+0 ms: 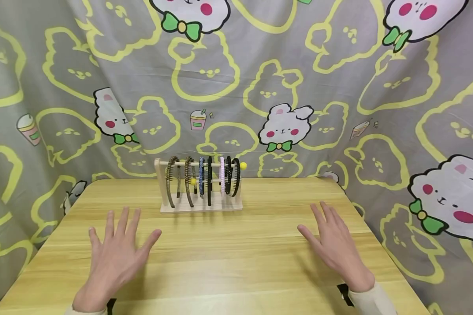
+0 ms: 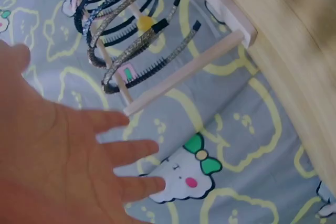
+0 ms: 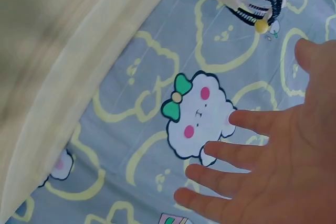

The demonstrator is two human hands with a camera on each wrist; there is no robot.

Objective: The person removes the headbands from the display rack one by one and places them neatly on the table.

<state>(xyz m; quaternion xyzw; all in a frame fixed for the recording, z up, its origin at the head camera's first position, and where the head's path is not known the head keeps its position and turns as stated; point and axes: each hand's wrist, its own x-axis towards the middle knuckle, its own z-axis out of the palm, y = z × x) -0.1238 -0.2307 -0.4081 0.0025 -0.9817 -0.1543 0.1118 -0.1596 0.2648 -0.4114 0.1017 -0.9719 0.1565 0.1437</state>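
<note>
A wooden headband rack (image 1: 201,208) stands toward the back of the table, left of centre in the head view. Several headbands hang on its upper rod: two brown glittery headbands (image 1: 188,175) at the left, a blue glittery headband (image 1: 201,175), a pink headband (image 1: 222,175) and black headbands (image 1: 210,186). Yellow balls (image 1: 243,166) cap the rod ends. My left hand (image 1: 116,258) is spread over the table in front of the rack's left side, holding nothing. Over the right part of the table, my right hand (image 1: 337,247) also has its fingers extended, with nothing in it.
The light wooden table (image 1: 236,258) reaches back to a grey curtain (image 1: 240,78) with yellow outlines and white rabbit prints, which hangs behind it and along both sides. A dark band (image 1: 344,294) shows at the right wrist, beside a pale sleeve (image 1: 374,302).
</note>
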